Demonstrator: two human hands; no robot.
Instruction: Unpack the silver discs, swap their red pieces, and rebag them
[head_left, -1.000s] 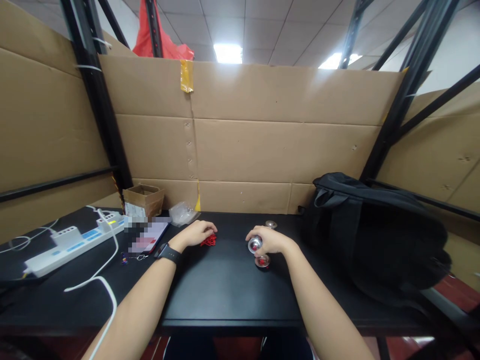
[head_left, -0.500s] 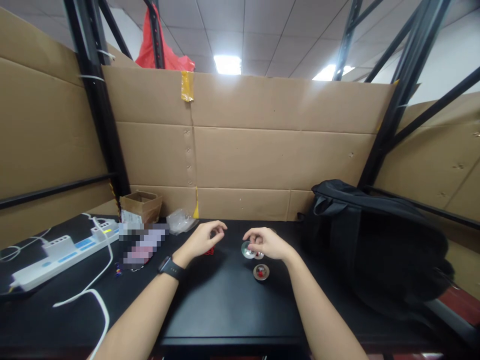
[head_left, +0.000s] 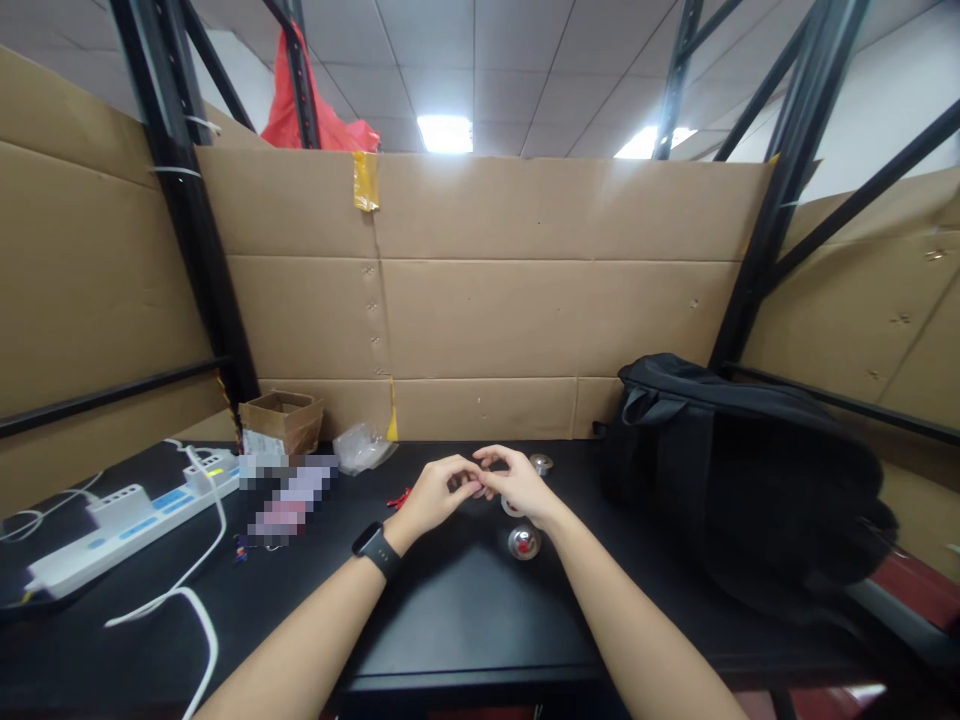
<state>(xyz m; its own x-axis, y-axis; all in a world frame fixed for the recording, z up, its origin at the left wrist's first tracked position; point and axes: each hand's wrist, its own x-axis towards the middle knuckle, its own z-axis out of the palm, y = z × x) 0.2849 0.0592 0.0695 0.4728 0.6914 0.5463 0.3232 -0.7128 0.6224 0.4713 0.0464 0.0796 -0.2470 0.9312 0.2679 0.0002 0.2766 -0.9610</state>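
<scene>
My left hand (head_left: pixel 448 487), with a black watch on its wrist, and my right hand (head_left: pixel 516 484) meet above the middle of the black table. Both have their fingers pinched together, tip to tip. A clear round piece (head_left: pixel 486 490) shows faintly between them, mostly covered by the fingers. Just under my right hand lies a small round clear case (head_left: pixel 513 507), partly hidden. Nearer to me sits another such case (head_left: pixel 524 543) with something red inside. A third small round case (head_left: pixel 541 464) is behind my right hand. Left of my left hand lies a small red item (head_left: pixel 399 498).
A black backpack (head_left: pixel 750 490) fills the right side. On the left are a white power strip (head_left: pixel 135 520) with a cable, a small cardboard box (head_left: pixel 282 420), clear plastic packaging (head_left: pixel 363 447) and a blurred-out packet (head_left: pixel 294 498). Cardboard panels (head_left: pixel 487 310) wall the table.
My hands have come together from apart. My right hand has moved left with the clear round piece, uncovering the case at the back. My left hand has moved right, revealing more of the red item.
</scene>
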